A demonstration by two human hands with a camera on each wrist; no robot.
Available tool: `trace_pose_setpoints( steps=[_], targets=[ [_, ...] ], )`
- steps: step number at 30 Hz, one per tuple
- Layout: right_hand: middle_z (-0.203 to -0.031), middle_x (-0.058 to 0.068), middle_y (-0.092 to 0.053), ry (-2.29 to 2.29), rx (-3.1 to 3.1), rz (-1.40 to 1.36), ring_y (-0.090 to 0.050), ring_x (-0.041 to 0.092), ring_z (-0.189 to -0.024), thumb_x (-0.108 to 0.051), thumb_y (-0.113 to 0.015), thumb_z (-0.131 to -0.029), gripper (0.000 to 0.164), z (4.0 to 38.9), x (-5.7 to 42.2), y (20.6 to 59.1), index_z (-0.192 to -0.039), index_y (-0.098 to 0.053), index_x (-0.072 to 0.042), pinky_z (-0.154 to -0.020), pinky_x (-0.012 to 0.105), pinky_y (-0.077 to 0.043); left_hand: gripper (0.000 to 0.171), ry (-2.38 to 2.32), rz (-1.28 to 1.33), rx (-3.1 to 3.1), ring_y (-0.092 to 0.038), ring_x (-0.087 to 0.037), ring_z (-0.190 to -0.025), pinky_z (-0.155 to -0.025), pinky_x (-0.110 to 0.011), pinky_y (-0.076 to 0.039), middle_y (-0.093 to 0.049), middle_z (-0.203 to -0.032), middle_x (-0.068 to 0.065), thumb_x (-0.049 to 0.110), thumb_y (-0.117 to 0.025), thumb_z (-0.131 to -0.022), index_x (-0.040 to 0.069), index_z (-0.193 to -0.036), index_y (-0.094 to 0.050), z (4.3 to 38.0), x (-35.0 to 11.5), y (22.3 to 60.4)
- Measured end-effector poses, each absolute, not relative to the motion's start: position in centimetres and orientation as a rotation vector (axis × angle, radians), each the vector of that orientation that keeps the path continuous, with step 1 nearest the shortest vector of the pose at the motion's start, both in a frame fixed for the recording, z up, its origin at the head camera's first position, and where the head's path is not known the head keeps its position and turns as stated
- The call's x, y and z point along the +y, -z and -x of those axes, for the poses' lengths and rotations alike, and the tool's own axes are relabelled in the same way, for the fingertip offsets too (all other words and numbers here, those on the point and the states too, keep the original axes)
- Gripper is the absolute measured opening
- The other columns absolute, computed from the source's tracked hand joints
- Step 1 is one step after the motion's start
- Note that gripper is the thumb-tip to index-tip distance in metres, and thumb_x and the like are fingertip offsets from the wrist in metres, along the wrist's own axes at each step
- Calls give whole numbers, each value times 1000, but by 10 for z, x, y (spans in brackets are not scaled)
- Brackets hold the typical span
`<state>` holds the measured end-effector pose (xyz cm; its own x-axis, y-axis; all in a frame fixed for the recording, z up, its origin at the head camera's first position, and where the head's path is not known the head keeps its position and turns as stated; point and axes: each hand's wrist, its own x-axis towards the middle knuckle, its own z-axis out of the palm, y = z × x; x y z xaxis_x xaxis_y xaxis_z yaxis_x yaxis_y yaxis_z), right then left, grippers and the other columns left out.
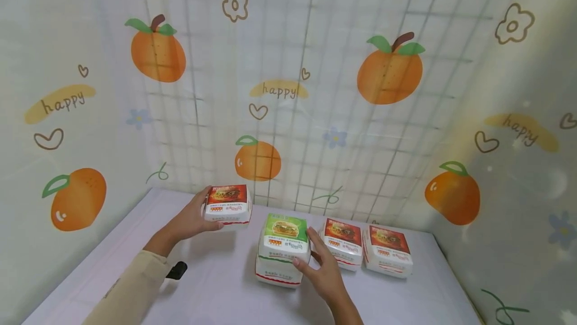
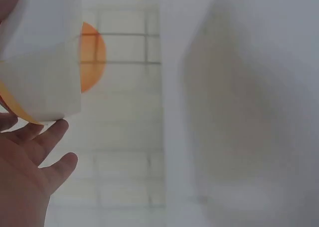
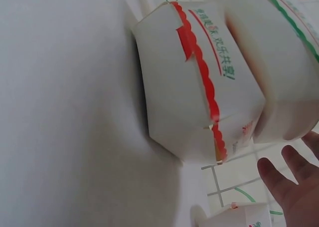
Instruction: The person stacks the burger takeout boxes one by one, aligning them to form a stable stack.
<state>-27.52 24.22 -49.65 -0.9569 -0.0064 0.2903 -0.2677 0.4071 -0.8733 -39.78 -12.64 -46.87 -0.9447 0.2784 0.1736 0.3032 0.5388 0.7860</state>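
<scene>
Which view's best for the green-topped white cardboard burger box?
Head: the green-topped white cardboard burger box shows its printed top and front there, the right hand overlapping one edge. Right wrist gets it close up but cut off by the frame, mostly white side and green trim. Left wrist doesn't show it.

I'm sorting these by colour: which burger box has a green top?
The green-topped box stacked on another box, at the right hand; the other three visible tops are red.
</scene>
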Motion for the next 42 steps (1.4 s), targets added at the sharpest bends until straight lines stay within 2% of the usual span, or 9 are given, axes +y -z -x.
trace_pose_setpoints(
  steps=[5,9,11,16,21,29,36,42],
  targets=[
    [-157,0,-27,-1598,-2433,-236,-20,26,-144,-35,-81,-79,85,270,242,490,-151,-37,-23,-108,48,-34,121,1399,530,-2688,-39,-32,-124,-101,-61,-35,-28,-150,-13,58,-81,-68,15,-156,-11,394,-122,459],
    [-157,3,-27,-1600,-2421,-258,-20,26,-144,-33,-81,-79,85,271,243,490,-151,-37,-22,-108,48,-34,122,1405,541,-2671,-39,-30,-125,-100,-61,-36,-29,-150,-10,61,-81,-67,17,-156,-10,394,-117,453],
    [-157,1,-28,-1587,-2406,-272,-21,25,-144,-37,-81,-78,85,275,244,497,-151,-37,-25,-107,48,-34,121,1442,556,-2647,-42,-28,-123,-99,-58,-40,-33,-147,-7,61,-82,-66,19,-156,-12,394,-114,451],
    [-156,0,-29,-1588,-2414,-255,-23,24,-143,-37,-81,-78,86,275,243,494,-151,-38,-24,-107,48,-34,112,1525,621,-2569,-49,-23,-114,-94,-53,-46,-45,-135,2,59,-83,-65,26,-152,-20,390,-107,444],
    [-156,-3,-30,-1582,-2430,-241,-24,23,-143,-39,-80,-79,85,276,242,495,-151,-38,-25,-107,47,-35,108,1555,650,-2524,-49,-21,-114,-93,-53,-45,-46,-135,4,58,-82,-68,30,-152,-20,385,-100,442],
    [-156,-2,-30,-1576,-2431,-248,-24,24,-143,-37,-80,-80,84,275,243,492,-151,-38,-22,-107,48,-35,110,1586,727,-2490,-47,-21,-116,-97,-53,-42,-41,-138,4,54,-83,-70,27,-154,-18,377,-79,437],
    [-156,-1,-29,-1588,-2437,-194,-24,24,-143,-40,-79,-80,83,272,246,492,-151,-37,-27,-107,48,-34,108,1597,854,-2451,-48,-21,-115,-93,-47,-46,-38,-138,2,49,-83,-73,22,-154,-18,373,-63,437],
    [-156,-1,-30,-1614,-2421,-190,-24,25,-143,-41,-78,-81,80,271,246,490,-150,-38,-28,-108,50,-33,111,1570,839,-2460,-47,-21,-113,-92,-47,-47,-38,-137,2,55,-82,-69,21,-154,-19,371,-53,434]
  ],
)
